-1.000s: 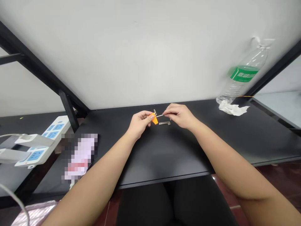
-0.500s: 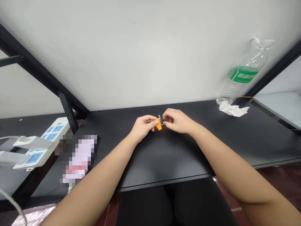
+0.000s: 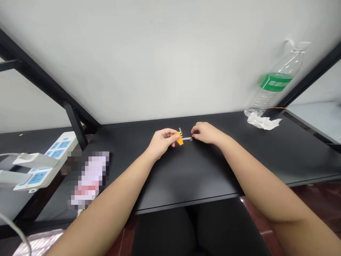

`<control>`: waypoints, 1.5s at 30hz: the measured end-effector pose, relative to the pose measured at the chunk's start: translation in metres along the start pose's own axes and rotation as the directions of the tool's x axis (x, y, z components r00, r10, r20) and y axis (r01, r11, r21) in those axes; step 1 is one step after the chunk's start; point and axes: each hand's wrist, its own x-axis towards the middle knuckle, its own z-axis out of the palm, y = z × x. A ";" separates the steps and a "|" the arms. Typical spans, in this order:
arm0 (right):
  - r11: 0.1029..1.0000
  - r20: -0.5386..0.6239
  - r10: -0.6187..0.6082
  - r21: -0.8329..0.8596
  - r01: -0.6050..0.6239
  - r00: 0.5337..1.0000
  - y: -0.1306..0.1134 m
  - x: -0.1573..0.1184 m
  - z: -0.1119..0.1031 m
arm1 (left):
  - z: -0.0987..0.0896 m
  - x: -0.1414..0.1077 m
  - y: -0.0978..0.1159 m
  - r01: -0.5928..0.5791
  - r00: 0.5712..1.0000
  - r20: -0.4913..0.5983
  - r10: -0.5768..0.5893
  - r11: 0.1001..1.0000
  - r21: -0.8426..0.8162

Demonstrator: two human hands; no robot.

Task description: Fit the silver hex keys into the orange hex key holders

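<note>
My left hand (image 3: 162, 142) grips an orange hex key holder (image 3: 180, 139) between thumb and fingers, above the black tabletop. Several silver hex keys (image 3: 187, 139) stick out of the holder to the right, their short bent ends pointing down. Another hex key (image 3: 180, 131) rises from its upper side. Just right of the key ends is my right hand (image 3: 205, 133), its fingers curled and thumb close to the index finger. Whether anything small is pinched there cannot be made out.
A clear plastic bottle (image 3: 278, 82) with a green label leans at the back right, beside a crumpled white tissue (image 3: 263, 122). To the left are a pixelated phone-shaped object (image 3: 89, 177) and a white power strip (image 3: 65, 144) with plugs. A pale wall (image 3: 160, 64) rises behind the black table (image 3: 186, 177).
My right hand has moved a little to the right, off the hex keys, so their bent ends now show. The left hand still holds the orange holder in nearly the same place.
</note>
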 end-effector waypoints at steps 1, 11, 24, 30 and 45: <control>1.000 0.015 0.004 0.020 -0.005 1.000 0.002 0.001 0.001 | 0.000 0.000 0.000 0.001 1.000 0.001 -0.001 1.000 0.004; 0.978 0.076 0.199 0.044 -0.203 0.977 -0.004 0.002 0.001 | 0.000 0.000 0.002 -0.006 1.000 -0.013 0.006 1.000 -0.009; 0.798 -0.159 -0.146 0.565 0.211 0.976 -0.020 -0.011 -0.012 | -0.004 0.003 0.001 -0.088 0.978 -0.193 0.075 0.994 -0.058; 0.780 -0.228 -0.171 0.563 0.273 0.958 -0.024 -0.012 -0.013 | -0.003 0.004 -0.001 -0.088 0.983 -0.169 0.077 0.994 -0.059; 0.820 -0.268 -0.259 0.446 0.358 0.928 -0.030 -0.015 -0.020 | -0.003 0.003 0.001 -0.077 0.983 -0.172 0.064 0.995 -0.066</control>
